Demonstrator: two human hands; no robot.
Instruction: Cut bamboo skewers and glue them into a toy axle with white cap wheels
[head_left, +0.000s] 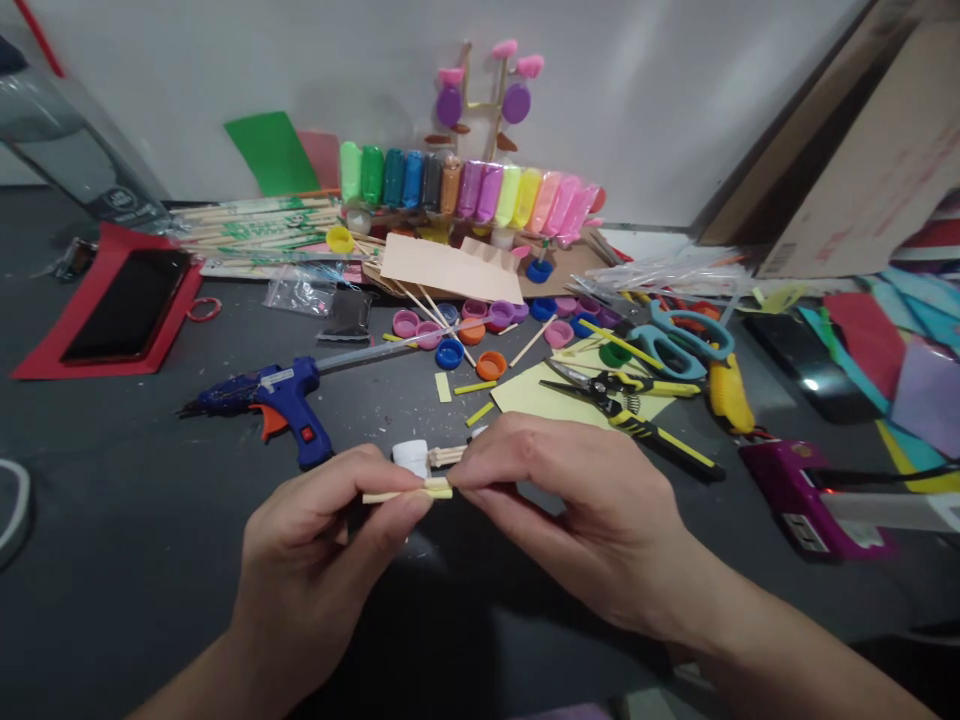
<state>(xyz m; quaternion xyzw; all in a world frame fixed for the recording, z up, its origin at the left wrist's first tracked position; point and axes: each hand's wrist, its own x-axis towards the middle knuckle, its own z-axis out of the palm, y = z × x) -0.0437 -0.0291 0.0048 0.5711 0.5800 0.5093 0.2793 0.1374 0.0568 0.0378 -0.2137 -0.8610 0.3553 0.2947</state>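
Note:
My left hand (322,550) pinches a short pale wooden stick (381,496) with a yellow strip (441,493) along it, between thumb and index finger. My right hand (570,510) is closed at the right end of the same piece, its fingertips pressed together there. Just behind the fingers are a white object (411,455) like a small cap and a small bundle of pale sticks (448,456), partly hidden by my right hand. A blue glue gun (292,395) lies beyond my left hand, and black-and-yellow pliers (637,420) lie beyond my right hand.
Coloured bottle caps (449,353), yellow strips (475,387) and blue scissors (686,340) lie behind the hands. Clay packets (469,190) stand farther back. A phone on red paper (45,345) is at left; a purple device (810,500) and another phone (814,365) are at right.

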